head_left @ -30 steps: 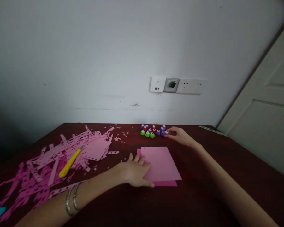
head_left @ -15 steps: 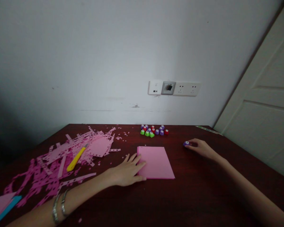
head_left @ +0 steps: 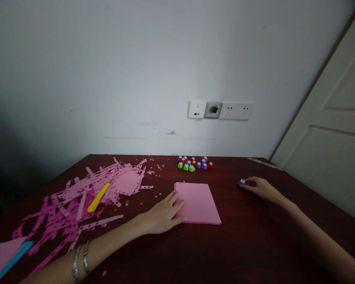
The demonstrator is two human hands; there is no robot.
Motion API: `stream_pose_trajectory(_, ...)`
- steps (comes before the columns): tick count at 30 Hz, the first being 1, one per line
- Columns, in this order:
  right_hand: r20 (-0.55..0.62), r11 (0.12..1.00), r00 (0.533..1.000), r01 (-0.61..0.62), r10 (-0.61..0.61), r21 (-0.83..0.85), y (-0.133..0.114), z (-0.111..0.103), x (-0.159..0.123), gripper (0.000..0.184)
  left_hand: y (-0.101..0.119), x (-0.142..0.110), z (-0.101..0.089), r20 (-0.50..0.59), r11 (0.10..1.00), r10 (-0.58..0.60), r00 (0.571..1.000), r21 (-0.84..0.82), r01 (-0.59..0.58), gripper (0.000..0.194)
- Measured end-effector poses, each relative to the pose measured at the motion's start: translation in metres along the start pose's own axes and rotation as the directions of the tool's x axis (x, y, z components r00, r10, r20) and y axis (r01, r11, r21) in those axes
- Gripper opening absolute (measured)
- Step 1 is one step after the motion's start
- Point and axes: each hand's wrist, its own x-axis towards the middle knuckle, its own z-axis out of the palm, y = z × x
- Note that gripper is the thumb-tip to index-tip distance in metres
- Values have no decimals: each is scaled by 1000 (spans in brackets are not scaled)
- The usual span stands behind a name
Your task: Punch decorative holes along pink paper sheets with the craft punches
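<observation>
My right hand [head_left: 262, 187] pinches the purple punch [head_left: 241, 183], short of the table [head_left: 230, 244]'s far right corner. It looks light, hard and slick — best held by its sides. Its top faces up; I can't tell its long way. My left hand [head_left: 162, 215] lies loose on the left edge of the pink paper [head_left: 199, 203] — thin, bendy, its long way seeming to run toward the far edge.

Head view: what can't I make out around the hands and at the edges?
In the head view:
Purple punch: partly hidden by the right hand.
Pink sheets: left edge partly covered by the left hand; layers too thin to count.
Blue sheet: cut off by the left picture edge.
Far-right strip: markings too small.
</observation>
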Motion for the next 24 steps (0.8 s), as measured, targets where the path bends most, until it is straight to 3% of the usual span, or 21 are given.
stream_pose_trajectory(7,-79,954,997,-7,-17,-299,-31,-22,-11,67,3,-2,0,26,997,-25,999,-68,26,71)
stream_pose_trajectory(10,-125,932,989,25,-75,-361,-53,-34,-17,61,4,-5,-1,30,995,-24,999,-93,26,71)
stream_pose_trajectory(13,-112,946,983,107,-148,-304,-74,-37,-20,48,0,-6,-2,18,995,-23,1000,-91,25,70)
stream_pose_trajectory(17,-53,966,976,200,-211,-164,-105,-25,-16,31,-18,11,-12,-171,999,-15,985,-40,8,62)
stream_pose_trajectory(20,-28,962,967,248,-252,-115,-131,-11,-5,24,-42,42,-26,-357,999,-45,933,-25,39,48)
stream_pose_trajectory(24,-44,957,959,276,-281,-88,-163,11,16,18,-77,93,-49,-472,994,-87,877,-93,48,34)
